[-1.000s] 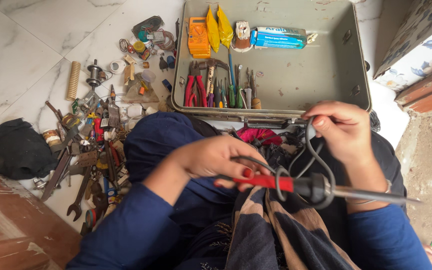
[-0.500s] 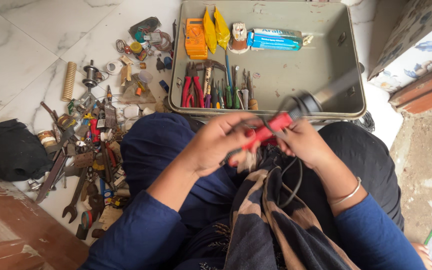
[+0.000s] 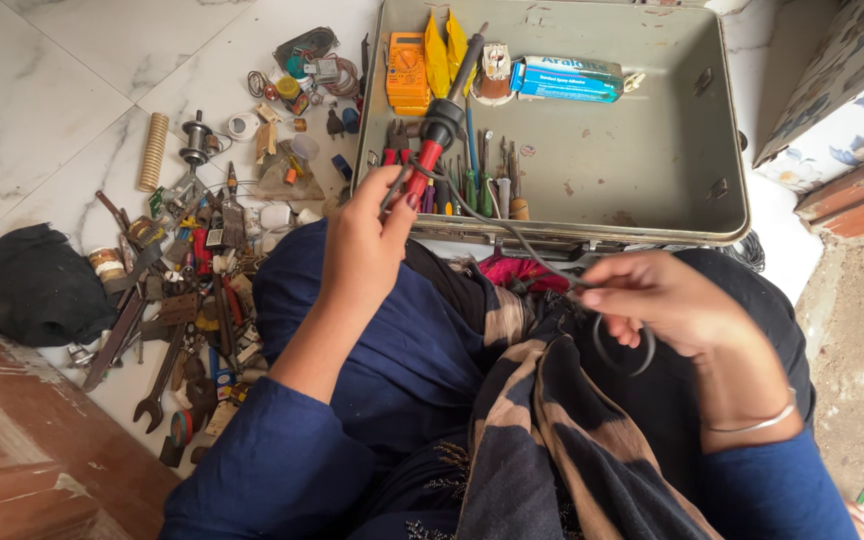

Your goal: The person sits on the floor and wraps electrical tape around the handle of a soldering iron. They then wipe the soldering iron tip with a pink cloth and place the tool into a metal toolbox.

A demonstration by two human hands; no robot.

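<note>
My left hand grips the red handle of a soldering iron, whose black barrel points away over the open grey metal toolbox. Its dark cord trails back across the box's front edge to my right hand, which pinches it and holds a loop hanging over my lap. Inside the box lie an orange multimeter, yellow pieces, a blue carton and a row of pliers and screwdrivers.
Scattered tools, spanners, a spring, small parts and wire coils cover the white marble floor at left. A black cloth lies beside a brown wooden surface. A patterned wall and a brick ledge stand at right.
The soldering iron has swung from lying across my lap to pointing forward over the toolbox. My left hand moved up to the box edge; my right hand dropped back with the cord.
</note>
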